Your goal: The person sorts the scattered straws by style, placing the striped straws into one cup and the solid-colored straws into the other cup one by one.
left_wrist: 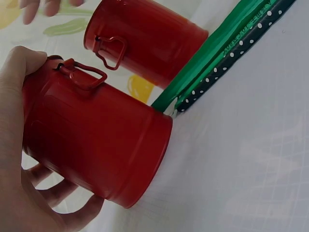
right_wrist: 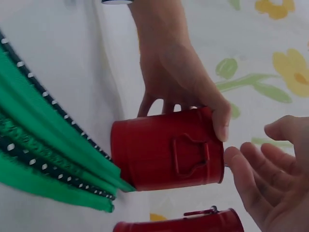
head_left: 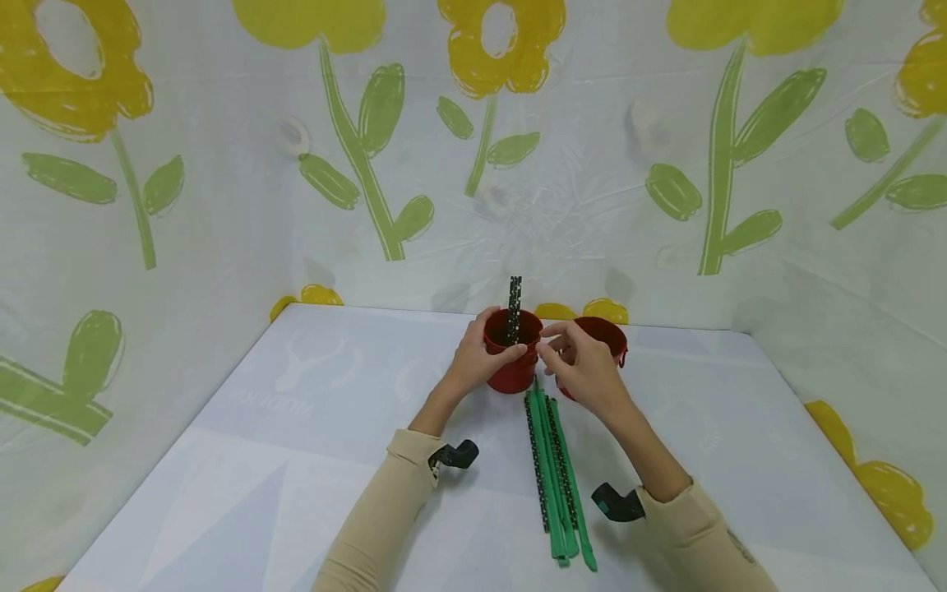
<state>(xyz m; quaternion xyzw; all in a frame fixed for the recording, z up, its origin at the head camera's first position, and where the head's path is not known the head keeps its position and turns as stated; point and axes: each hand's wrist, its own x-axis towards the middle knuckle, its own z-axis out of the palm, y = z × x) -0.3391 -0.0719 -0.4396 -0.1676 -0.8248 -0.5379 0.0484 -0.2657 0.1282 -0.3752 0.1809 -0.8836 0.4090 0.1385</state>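
Observation:
My left hand (head_left: 473, 359) grips a small red metal bucket (head_left: 510, 379) with wire side handles, thumb near the rim and fingers around the far side. Out of that bucket rises a slim black stick-like piece with white dots (head_left: 515, 296); its lower end is hidden inside. Close to the rim on the right is my right hand (head_left: 588, 367), its fingers loosely bent and nothing seen between them. Behind the right hand stands a second red bucket (head_left: 605, 330), partly covered by it.
Long slim green strips (head_left: 551, 460) and black white-dotted ones (head_left: 565, 464) lie in a bundle on the table (head_left: 311, 460), reaching from the held bucket toward the front. A flower-printed curtain (head_left: 577, 205) bounds the back and sides.

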